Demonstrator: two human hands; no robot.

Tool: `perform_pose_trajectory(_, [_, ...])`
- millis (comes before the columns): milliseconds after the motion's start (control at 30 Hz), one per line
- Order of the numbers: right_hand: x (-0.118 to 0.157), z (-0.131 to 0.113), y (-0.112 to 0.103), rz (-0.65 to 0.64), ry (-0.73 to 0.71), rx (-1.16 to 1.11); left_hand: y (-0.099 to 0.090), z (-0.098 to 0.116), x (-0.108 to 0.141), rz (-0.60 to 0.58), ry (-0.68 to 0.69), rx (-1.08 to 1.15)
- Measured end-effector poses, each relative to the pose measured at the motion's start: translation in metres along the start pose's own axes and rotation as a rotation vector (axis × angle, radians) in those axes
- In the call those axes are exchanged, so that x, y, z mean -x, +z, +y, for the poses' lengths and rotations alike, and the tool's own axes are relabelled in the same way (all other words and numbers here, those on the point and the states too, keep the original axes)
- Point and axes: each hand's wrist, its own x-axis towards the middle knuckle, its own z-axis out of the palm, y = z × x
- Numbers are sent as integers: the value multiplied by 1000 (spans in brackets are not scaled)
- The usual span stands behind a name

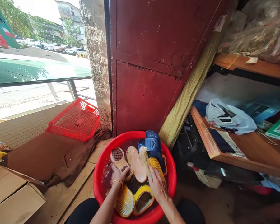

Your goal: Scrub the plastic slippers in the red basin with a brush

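Positions are clock bearings from my seat, with 12 o'clock straight ahead; inside the basin, they are bearings from its centre.

At 9 o'clock, a cardboard box [11,196] is sitting with its flaps up. At 10 o'clock, a red plastic crate [74,121] is lying tilted beside a brown cloth [71,158].

Directly before me, a red plastic basin [96,174] is holding water [106,179] and several slippers. My left hand [118,175] is working at 9 o'clock in the basin, its fingers closed in a narrow grip on a beige slipper [118,159] at 10 o'clock. This item is judged light, soft and flexible, and slippery when wet, so the firmest hold is likely around the heel or along the sole edge.

My right hand [157,183] is working at 3 o'clock, closed narrowly around a scrubbing brush [143,157]. My fingers are hiding most of its handle, so I cannot tell exactly how it is seated. Its pale bristles are pointing toward 12 o'clock, between the beige slipper and a yellow slipper [156,166].

Beyond my right hand, at 2 o'clock, a wooden shelf [224,157] is carrying a white plastic bag [228,116].
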Motion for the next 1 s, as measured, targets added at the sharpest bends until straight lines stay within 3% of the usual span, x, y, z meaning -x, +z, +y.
perform_pose_trajectory(133, [19, -16, 3, -140, -10, 13, 4, -1, -6, -6, 44, 69])
perform_pose_trajectory(400, [21, -17, -5, -152, 31, -100, -15, 15, -2, -82, 164, 181])
perform_pose_trajectory(567, [18, -25, -5, -28, 18, -207, -24, 42, 24, -305, 245, 313])
perform_pose_trajectory(667, [17, -37, -6, 126, 49, -207, -27, 54, 39, -413, 187, 377])
perform_pose_trajectory(733, [16, -50, -13, 165, 89, -151, -32, 57, 47, -419, 128, 372])
perform_pose_trajectory(800, [14, -69, -23, 82, 51, -88, -39, 56, 51, -387, 89, 307])
perform_pose_trajectory(867, [8, -90, -33, -102, -99, -20, -47, 49, 53, -372, 77, 197])
perform_pose_trajectory(900, [5, -99, -36, -175, -179, 16, -50, 45, 54, -385, 61, 129])
perform_pose_trajectory(1000, [-5, -114, -41, -236, -269, 68, -54, 31, 56, -490, -73, -21])
